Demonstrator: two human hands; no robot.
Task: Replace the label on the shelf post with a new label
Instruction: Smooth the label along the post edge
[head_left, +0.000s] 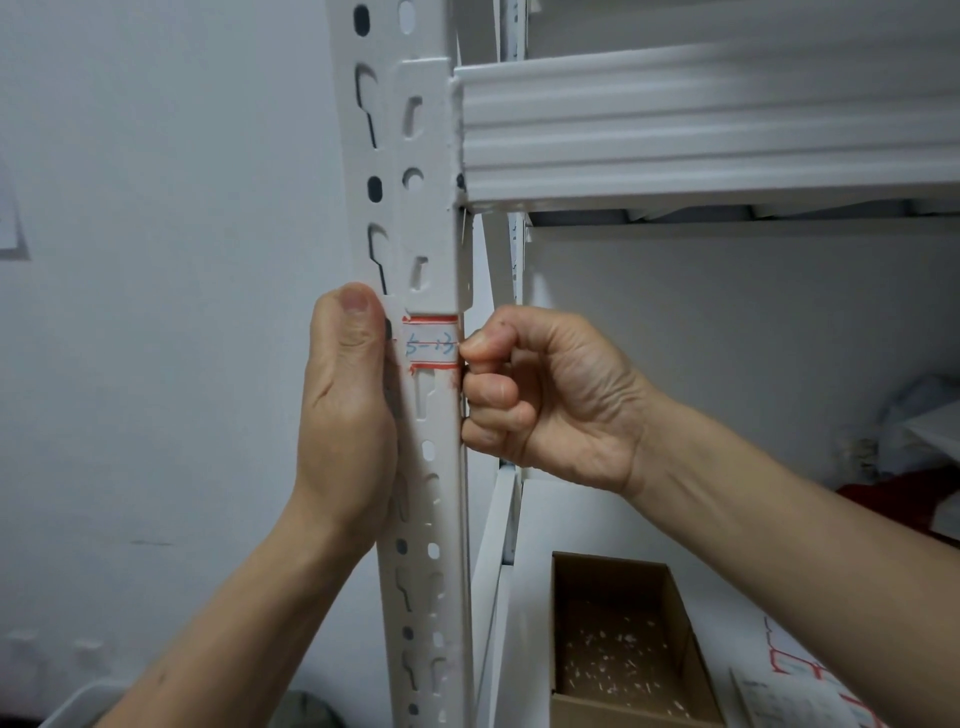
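We see a white painted steel shelf post (427, 208), an angle upright punched with round holes and keyhole slots. A ribbed white shelf beam (701, 124) hooks into it near the top.

The label (430, 343) is stuck flat on the post's front face, about halfway up our view. It is a small white paper rectangle edged above and below with red lines and marked with blue handwriting.

The left hand (348, 410) lies against the post's left side, the thumb straight up the metal and its tip just left of the label. The fingers are hidden behind the post, so we cannot tell whether they close round it.

The right hand (550, 400) is curled into a loose fist at the post's right corner. Its thumb tip and bent forefinger are nipped together on the label's right edge.

Low on the shelf sits an open brown cardboard box (623, 639), its floor flecked with pale scraps. Beside it lies a sheet of red-bordered labels (800, 670). A plain matte white wall (156, 208) stands behind on the left.
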